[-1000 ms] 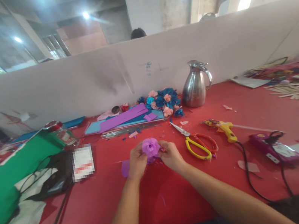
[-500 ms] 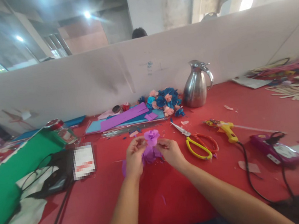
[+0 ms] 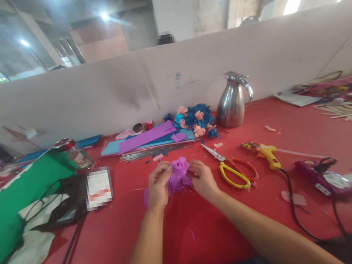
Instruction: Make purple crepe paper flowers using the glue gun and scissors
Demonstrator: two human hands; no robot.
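Both of my hands hold a purple paper flower [image 3: 179,173] just above the red table [image 3: 187,238]. My left hand [image 3: 158,188] pinches the flower's left side with its fingers curled. My right hand [image 3: 202,179] grips the right side, thumb and fingers closed on the petals. A flat purple paper scrap [image 3: 146,198] lies on the table beside my left hand.
Yellow and red scissors [image 3: 233,171] lie right of my hands, then a yellow glue gun [image 3: 267,155] with a black cord and a purple power strip [image 3: 325,177]. A steel jug [image 3: 232,100], paper flowers [image 3: 194,120] and coloured sheets [image 3: 146,139] stand behind. A green bag [image 3: 10,209] is left.
The flower was lifted and turned between my hands, then lowered slightly; my left fingers have moved up onto its top edge. The camera shifted a little.
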